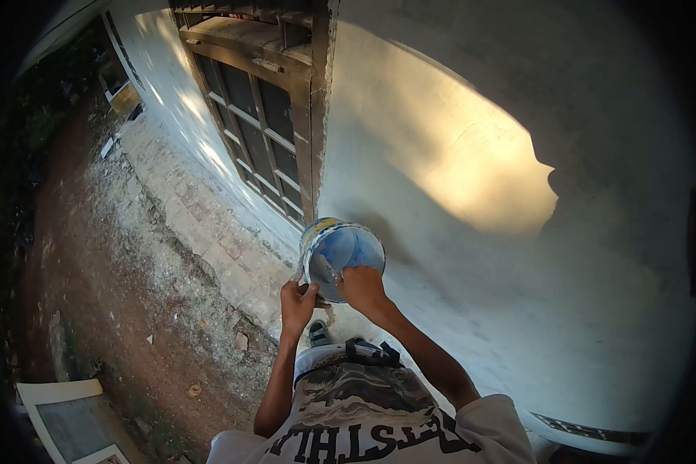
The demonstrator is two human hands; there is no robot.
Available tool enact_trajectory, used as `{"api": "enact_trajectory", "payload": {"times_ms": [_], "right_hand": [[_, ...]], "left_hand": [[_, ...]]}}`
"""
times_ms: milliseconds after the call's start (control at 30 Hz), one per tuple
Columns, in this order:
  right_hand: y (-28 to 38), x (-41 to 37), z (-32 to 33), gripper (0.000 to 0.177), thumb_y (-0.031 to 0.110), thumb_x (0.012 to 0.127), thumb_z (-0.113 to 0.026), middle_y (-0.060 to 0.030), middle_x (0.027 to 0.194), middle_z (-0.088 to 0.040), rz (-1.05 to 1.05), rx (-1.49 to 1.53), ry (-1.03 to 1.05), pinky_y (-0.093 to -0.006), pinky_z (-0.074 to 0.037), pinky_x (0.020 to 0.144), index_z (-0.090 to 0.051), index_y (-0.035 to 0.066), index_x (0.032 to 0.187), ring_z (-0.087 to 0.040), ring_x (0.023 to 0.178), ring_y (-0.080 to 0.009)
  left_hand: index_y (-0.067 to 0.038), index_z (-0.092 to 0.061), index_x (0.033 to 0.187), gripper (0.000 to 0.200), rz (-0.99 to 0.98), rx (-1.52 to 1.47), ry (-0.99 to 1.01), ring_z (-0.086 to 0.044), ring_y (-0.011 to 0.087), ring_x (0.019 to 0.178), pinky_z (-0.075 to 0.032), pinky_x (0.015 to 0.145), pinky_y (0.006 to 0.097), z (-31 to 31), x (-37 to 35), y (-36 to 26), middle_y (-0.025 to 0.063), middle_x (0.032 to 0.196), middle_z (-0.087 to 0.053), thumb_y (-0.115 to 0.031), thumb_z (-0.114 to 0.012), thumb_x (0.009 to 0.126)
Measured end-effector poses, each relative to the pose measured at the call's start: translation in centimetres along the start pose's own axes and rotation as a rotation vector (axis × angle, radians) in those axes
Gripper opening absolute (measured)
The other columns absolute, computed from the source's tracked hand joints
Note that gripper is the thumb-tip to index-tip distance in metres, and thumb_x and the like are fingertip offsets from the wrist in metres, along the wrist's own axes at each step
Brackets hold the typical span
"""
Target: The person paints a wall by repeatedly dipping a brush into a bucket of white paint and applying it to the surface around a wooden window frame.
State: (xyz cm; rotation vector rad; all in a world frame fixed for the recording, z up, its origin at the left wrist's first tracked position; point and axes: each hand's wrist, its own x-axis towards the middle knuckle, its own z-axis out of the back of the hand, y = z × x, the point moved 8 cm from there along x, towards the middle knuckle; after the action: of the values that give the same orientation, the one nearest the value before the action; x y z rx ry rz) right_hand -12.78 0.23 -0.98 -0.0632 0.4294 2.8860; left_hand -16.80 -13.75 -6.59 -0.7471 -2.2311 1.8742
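Note:
A paint bucket (315, 246), tilted so that its mouth faces me, is in front of my body close to the wall. Blue and whitish smears coat its inside. My left hand (298, 299) grips the bucket at its lower left rim. Reaching into the mouth, my right hand (361, 286) has its fingers curled closed. What those fingers hold, if anything, is hidden by the hand and the bucket.
A pale plastered wall (456, 271) rises at the right. Ahead is a barred wooden window (259, 124). A brick ledge (209, 232) runs along the wall's foot, beside bare soil (147, 309). A framed panel (69, 421) lies at the lower left.

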Motion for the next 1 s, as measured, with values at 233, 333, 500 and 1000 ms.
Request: {"api": "enact_trajectory", "payload": {"times_ms": [233,333,500,1000], "right_hand": [[-3.0,-0.3,1.2,0.034,0.029,0.091,-0.057,-0.0204,0.064,-0.063,-0.117,0.668,-0.101,-0.0398,-0.048,0.057,-0.070,-0.002,0.082,-0.064,0.058,-0.0313],[-4.2,-1.2,0.5,0.036,0.029,0.094,-0.056,-0.0103,0.059,-0.059,-0.240,0.910,-0.051,-0.0322,-0.041,0.052,-0.070,-0.003,0.087,-0.052,0.052,-0.0179],[-3.5,-2.6,0.8,0.036,0.028,0.096,-0.056,-0.0008,0.060,-0.054,-0.256,1.053,-0.063,-0.0245,-0.034,0.049,-0.069,-0.005,0.089,-0.038,0.050,-0.0074],[-4.6,-5.3,5.5,0.034,0.031,0.102,-0.043,0.0030,0.070,-0.048,-0.177,1.367,0.243,-0.0217,-0.034,0.052,-0.060,0.002,0.096,-0.040,0.056,-0.0051]], "left_hand": [[0.019,-0.049,0.103,0.024,0.012,-0.009,-0.041,-0.067,0.0255,0.056,-0.060,0.051,0.0324,0.5,0.1,-1.4,0.0201,0.075,-0.065,-0.001,-0.052,0.091],[0.019,-0.049,0.104,0.025,-0.005,-0.024,-0.073,-0.067,0.0265,0.056,-0.060,0.050,0.0324,0.6,0.4,-1.6,0.0216,0.074,-0.065,-0.003,-0.051,0.091],[0.020,-0.047,0.109,0.029,0.005,-0.058,-0.080,-0.067,0.0273,0.056,-0.060,0.050,0.0327,0.0,0.6,-1.5,0.0234,0.074,-0.065,-0.003,-0.051,0.091],[0.015,-0.038,0.130,0.046,0.021,-0.237,-0.053,-0.067,0.0253,0.060,-0.062,0.053,0.0366,-1.0,0.7,-1.9,0.0153,0.084,-0.062,-0.001,-0.050,0.088]]}}
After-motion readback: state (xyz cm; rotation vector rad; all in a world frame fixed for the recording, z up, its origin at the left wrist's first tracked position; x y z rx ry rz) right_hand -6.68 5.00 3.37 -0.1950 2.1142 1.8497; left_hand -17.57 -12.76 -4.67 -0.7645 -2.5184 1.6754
